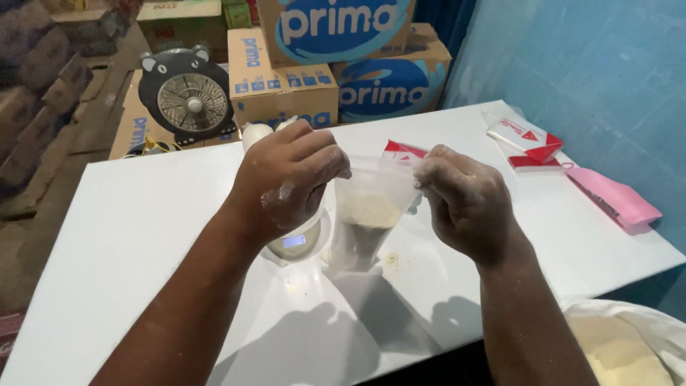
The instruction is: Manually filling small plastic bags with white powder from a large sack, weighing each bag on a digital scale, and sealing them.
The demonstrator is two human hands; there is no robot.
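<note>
Two hands on clear plastic bag (368, 214): my left hand (286, 182) pinches its left top edge, right hand (464, 200) its right. Bag upright above white bench (128, 236), holding pale powder. Small scale (294, 243) just left, under left hand. Pink packet (614, 196) far right.

A white surface (143, 236) stood against a blue painted wall (586, 78), which was scuffed and unevenly lit. Behind it, cardboard boxes (286, 89) were stacked beside a small bear-shaped fan (189, 96). The floor (28, 236) to the left lay dim and brown.
</note>
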